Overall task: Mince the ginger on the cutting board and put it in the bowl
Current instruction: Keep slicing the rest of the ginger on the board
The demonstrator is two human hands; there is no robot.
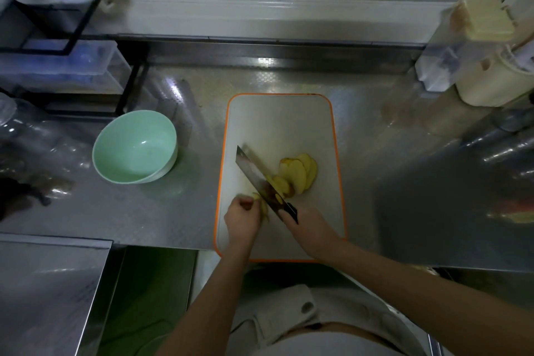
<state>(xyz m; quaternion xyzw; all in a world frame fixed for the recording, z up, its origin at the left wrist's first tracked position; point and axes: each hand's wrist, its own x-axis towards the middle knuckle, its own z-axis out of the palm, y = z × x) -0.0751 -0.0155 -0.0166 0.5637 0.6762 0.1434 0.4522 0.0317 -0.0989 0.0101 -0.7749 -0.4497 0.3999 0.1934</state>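
One white rectangular plastic cutting board [277, 124] with an orange rim lies at frame centre. On it are one fan of overlapping yellow ginger slices [297, 172], whose count I cannot tell, and one ginger piece [261, 204] held under the curled fingers of my left hand [242, 220]. My right hand [310, 228] grips the handle of one steel cleaver [251, 172], its blade slanting between the two. One mint-green round bowl [115, 159] stands left of the board, apart from it.

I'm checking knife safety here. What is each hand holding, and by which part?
The right hand grips the knife by its dark handle. The left hand holds the ginger piece by the side away from the blade.
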